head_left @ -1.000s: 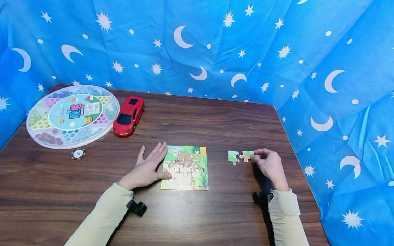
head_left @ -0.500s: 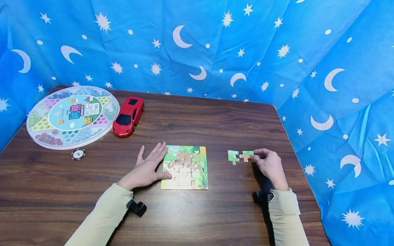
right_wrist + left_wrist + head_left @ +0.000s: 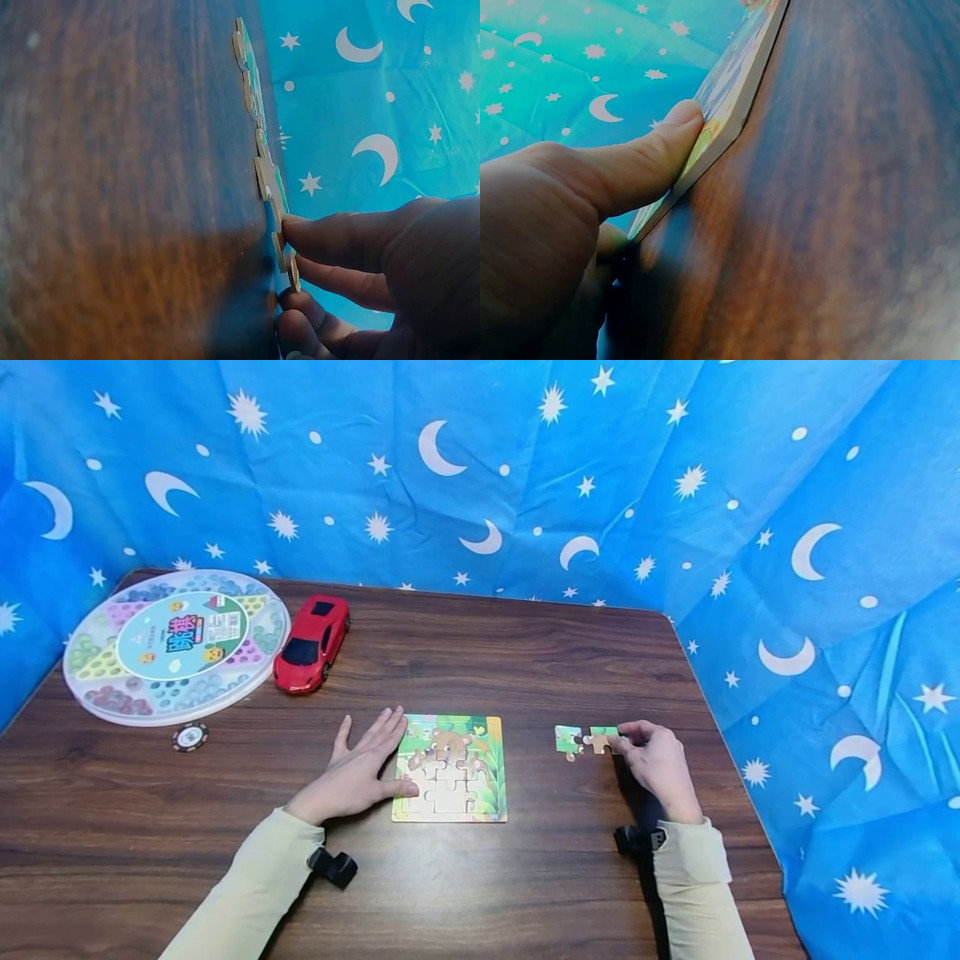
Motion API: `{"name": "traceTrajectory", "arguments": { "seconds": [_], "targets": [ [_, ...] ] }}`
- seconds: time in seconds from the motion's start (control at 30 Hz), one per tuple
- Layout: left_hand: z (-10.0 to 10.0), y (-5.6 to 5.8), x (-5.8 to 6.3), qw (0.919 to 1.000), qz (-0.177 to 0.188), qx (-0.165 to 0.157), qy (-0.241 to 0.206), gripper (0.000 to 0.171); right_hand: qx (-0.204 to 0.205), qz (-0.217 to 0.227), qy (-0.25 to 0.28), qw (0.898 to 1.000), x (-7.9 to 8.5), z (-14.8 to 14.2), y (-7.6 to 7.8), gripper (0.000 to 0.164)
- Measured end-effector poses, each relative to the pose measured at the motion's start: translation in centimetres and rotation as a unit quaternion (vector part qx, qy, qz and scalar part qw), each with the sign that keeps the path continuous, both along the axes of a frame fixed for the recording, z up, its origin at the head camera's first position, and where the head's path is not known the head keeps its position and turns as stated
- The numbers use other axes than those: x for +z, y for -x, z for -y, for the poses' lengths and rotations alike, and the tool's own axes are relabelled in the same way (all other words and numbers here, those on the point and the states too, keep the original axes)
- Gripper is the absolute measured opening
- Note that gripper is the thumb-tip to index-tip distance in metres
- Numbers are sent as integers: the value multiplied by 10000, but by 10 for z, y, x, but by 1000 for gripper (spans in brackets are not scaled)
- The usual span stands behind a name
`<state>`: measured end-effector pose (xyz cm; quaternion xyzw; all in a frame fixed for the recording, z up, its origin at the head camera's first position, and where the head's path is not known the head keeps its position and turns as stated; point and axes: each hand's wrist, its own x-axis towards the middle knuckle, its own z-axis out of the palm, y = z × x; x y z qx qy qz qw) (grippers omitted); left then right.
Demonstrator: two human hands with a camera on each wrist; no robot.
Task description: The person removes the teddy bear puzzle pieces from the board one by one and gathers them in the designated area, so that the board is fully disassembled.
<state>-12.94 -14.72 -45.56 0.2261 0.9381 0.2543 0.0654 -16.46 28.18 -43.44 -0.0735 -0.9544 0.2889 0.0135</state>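
Note:
My left hand (image 3: 351, 781) lies spread at the left side of a square bear jigsaw puzzle (image 3: 452, 768), fingers stretched out along its edge. Its thumb (image 3: 649, 157) presses on the puzzle's front left border. Off to the right, my right hand (image 3: 660, 767) pinches the right edge of a green and brown puzzle piece (image 3: 603, 739) low over the table, thumb on top and fingertips at its side. Just left of that piece lies another puzzle piece (image 3: 567, 738), green and pale blue, with a knob pointing toward me. In the right wrist view the pieces (image 3: 271, 176) show edge-on.
A round marble-game board (image 3: 180, 643) lies at the back left of the brown table (image 3: 525, 877). Beside it stand a red toy car (image 3: 312, 645) and, nearer me, a poker chip (image 3: 191, 737). A blue star-and-moon cloth (image 3: 480, 485) hangs behind and on the right.

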Motion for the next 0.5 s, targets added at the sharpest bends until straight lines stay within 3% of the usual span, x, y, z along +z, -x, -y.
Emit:
{"name": "traceTrajectory", "arguments": {
  "seconds": [0.5],
  "targets": [
    [-1, 0, 0, 10000, 12, 48, -11, 102, 59, 0, -90, 9999, 2, 1, -1, 27]
  ]
}}
